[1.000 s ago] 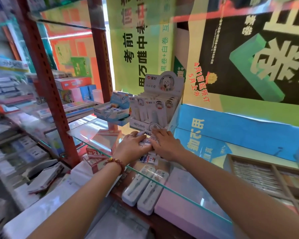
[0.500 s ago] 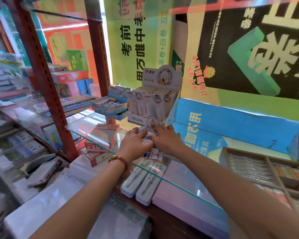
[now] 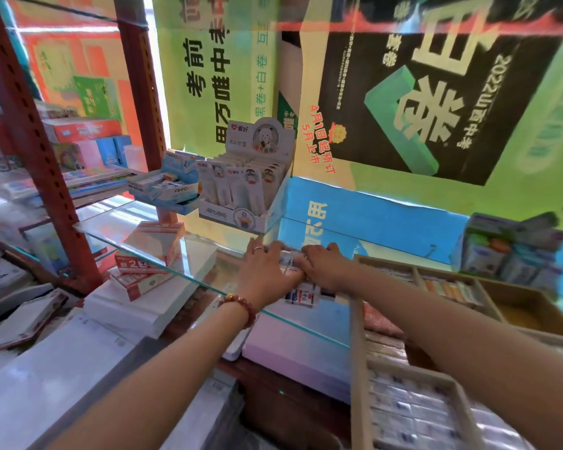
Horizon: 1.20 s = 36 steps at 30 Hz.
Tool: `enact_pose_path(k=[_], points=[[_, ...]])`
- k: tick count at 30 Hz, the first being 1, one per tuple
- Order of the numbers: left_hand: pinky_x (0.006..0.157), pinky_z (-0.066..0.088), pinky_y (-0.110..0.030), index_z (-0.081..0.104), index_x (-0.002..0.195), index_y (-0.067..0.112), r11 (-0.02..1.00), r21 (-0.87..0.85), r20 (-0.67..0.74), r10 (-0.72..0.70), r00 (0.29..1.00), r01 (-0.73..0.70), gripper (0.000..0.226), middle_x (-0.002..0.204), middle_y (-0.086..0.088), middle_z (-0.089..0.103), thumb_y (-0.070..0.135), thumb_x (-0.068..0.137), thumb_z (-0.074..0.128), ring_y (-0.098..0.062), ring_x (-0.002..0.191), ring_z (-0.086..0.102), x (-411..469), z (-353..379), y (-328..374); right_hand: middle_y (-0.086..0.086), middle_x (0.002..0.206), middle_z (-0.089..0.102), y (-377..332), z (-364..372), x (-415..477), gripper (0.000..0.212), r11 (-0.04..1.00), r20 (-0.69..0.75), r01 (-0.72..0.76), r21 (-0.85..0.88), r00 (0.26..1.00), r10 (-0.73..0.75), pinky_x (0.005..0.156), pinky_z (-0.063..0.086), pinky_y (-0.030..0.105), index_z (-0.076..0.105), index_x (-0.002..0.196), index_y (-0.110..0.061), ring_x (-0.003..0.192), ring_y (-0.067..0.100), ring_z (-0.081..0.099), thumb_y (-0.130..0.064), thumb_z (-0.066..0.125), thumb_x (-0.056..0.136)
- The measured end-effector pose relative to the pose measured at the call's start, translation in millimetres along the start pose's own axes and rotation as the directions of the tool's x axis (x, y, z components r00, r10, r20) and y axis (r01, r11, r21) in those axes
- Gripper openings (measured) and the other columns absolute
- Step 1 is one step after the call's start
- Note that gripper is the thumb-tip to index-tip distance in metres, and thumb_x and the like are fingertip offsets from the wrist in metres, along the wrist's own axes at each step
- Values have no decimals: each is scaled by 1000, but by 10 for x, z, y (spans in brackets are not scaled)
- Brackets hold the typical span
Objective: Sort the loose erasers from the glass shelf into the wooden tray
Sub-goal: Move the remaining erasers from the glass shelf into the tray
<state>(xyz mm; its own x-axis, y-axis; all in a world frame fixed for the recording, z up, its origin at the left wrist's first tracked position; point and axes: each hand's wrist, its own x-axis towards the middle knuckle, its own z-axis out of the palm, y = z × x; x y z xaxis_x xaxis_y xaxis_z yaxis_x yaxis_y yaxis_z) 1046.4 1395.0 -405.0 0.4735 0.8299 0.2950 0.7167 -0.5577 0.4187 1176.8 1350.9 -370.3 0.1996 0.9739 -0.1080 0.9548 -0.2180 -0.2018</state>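
Both hands meet on the glass shelf (image 3: 176, 251), just in front of a display box (image 3: 241, 203). Our left hand (image 3: 267, 271) presses nearly straight fingers against a small cluster of erasers (image 3: 290, 259). Our right hand (image 3: 325, 267) curls its fingers over the same cluster. The wooden tray (image 3: 358, 336) sits just right of the hands, with packed rows in its compartments.

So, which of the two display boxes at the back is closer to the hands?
The white box with the bear header card, just behind the left hand and right hand; the blue box sits further left.
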Motion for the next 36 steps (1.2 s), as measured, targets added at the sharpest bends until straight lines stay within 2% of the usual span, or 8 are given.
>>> enact_pose_path(k=[4, 7, 15, 20, 25, 30, 34, 36], points=[[114, -4, -51, 40, 133, 39, 994, 72, -17, 79, 997, -78, 47, 153, 2, 18, 49, 89, 49, -14, 144, -1, 32, 20, -44, 18, 142, 36, -8, -108, 7, 48, 998, 165, 42, -43, 986, -34, 106, 30, 43, 34, 142, -10, 128, 35, 38, -35, 26, 102], [113, -9, -50, 56, 121, 41, 992, 32, -22, 124, 992, -123, 29, 140, 13, 45, 41, 93, 47, -9, 140, 20, 76, 29, -36, 16, 137, 44, 52, -212, -81, 43, 994, 161, 85, -72, 984, -73, 99, 40, 36, 39, 138, -8, 121, 31, 47, -25, 39, 99], [110, 17, -45, 63, 109, 31, 957, 200, 71, 198, 978, -209, 27, 116, 10, 62, 46, 90, 51, -13, 109, 57, 219, -126, 51, 7, 120, 58, 246, -199, -243, 38, 976, -103, 149, -161, 981, -166, 84, 46, 37, 55, 117, -16, 108, 26, 54, -6, 61, 81], [78, 35, -27, 66, 99, 19, 850, 367, 105, 367, 924, -379, 30, 106, 0, 64, 40, 94, 47, -23, 99, 58, 271, -219, 151, 7, 108, 62, 190, -347, -562, 32, 988, -295, 116, 97, 952, -83, 80, 48, 35, 60, 111, -12, 100, 25, 58, -6, 59, 80], [81, 53, -34, 60, 103, 10, 826, 436, 51, 373, 926, -357, 18, 104, -7, 63, 20, 97, 46, -25, 98, 61, 256, -238, 147, 4, 104, 64, 168, -602, -1103, 31, 962, -300, 143, 234, 951, -68, 81, 51, 35, 62, 111, -12, 91, 19, 59, -12, 64, 80], [62, 48, -35, 54, 82, 1, 944, -321, -151, 34, 988, -82, 24, 85, -18, 61, 9, 98, 37, -14, 68, 62, 124, -421, 391, -4, 83, 62, 297, -870, -1439, 23, 869, -348, 102, 484, 934, 84, 58, 46, 17, 64, 107, -14, 65, 3, 57, -15, 65, 84], [49, 48, -13, 53, 69, 4, 391, -910, 63, -194, 979, 136, 32, 60, -4, 59, 2, 96, 37, 2, 46, 55, -162, -531, 924, 4, 88, 72, 318, -949, -1654, 12, 245, -58, -2, 969, 971, 234, 49, 47, 16, 61, 96, -9, 60, 6, 66, -20, 60, 91], [58, 52, -14, 54, 66, 6, 219, -961, 140, -146, 979, 170, 35, 56, 1, 63, 2, 97, 38, -2, 52, 60, -351, -521, 1213, 6, 92, 70, 336, -870, -1715, 18, 233, -74, 13, 973, 964, 256, 53, 45, 18, 62, 93, -9, 63, 8, 66, -27, 60, 92]])
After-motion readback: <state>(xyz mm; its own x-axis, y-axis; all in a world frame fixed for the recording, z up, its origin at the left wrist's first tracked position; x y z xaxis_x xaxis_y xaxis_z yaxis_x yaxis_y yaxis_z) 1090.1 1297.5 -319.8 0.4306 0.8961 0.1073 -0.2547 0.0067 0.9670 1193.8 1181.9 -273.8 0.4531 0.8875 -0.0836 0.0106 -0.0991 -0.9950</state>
